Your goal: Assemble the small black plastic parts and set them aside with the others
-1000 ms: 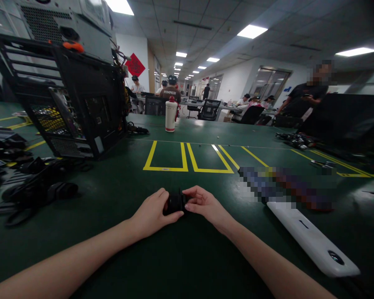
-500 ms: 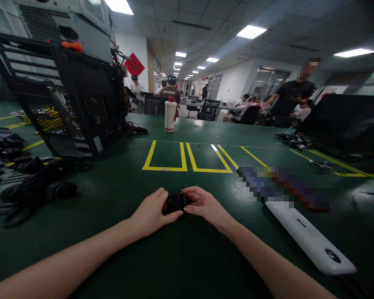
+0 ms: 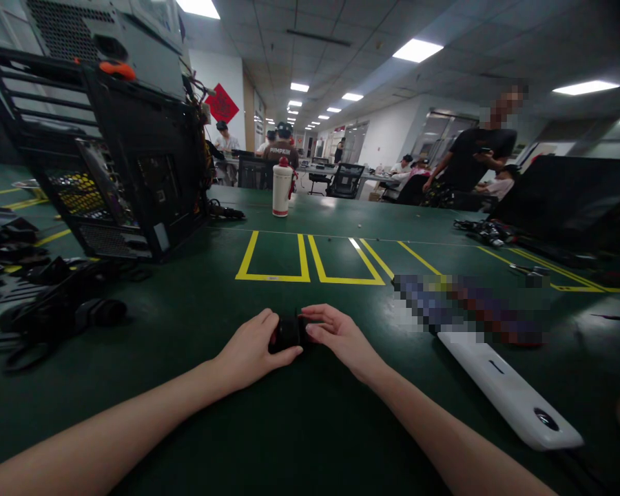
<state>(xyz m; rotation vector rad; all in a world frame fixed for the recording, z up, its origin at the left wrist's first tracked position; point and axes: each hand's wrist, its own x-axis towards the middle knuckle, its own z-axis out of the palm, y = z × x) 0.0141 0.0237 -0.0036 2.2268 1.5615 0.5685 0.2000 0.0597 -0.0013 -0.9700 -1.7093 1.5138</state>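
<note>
Small black part (image 3: pixel 289 333) on green table (image 3: pixel 196 324), gripped between left hand (image 3: pixel 251 351) and right hand (image 3: pixel 335 337).

Small part (image 3: pixel 288 333) on table (image 3: pixel 310 427), pinched between left hand (image 3: pixel 249 353) and right hand (image 3: pixel 338 337). Left of grip: heap of what may be cables (image 3: pixel 56 310). Behind-left: open computer case (image 3: pixel 108 158). Straight behind: marked floor boxes (image 3: pixel 310 260), then bottle (image 3: pixel 282 191). Right of grip: long flat device (image 3: pixel 506 389).
</note>
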